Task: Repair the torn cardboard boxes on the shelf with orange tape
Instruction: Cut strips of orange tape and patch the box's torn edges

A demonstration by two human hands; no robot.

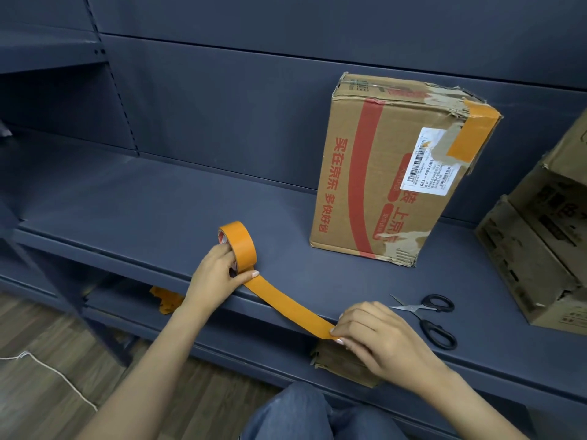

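An orange tape roll (241,246) stands on edge at the front of the dark blue shelf (127,201). My left hand (216,276) grips the roll, fingers in its core and thumb on the tape. A pulled-out strip of tape (286,304) runs right to my right hand (378,331), which pinches its free end. A torn cardboard box (390,173) with red print stands upright behind, an orange tape patch (470,131) over its top right corner. Torn edges show along its top and bottom right corner.
Black-handled scissors (428,319) lie open on the shelf right of my right hand. More worn cardboard boxes (546,242) are stacked at the right edge. A flattened cardboard piece (343,363) and orange scraps (166,300) sit on the lower shelf. My knee (301,414) is below.
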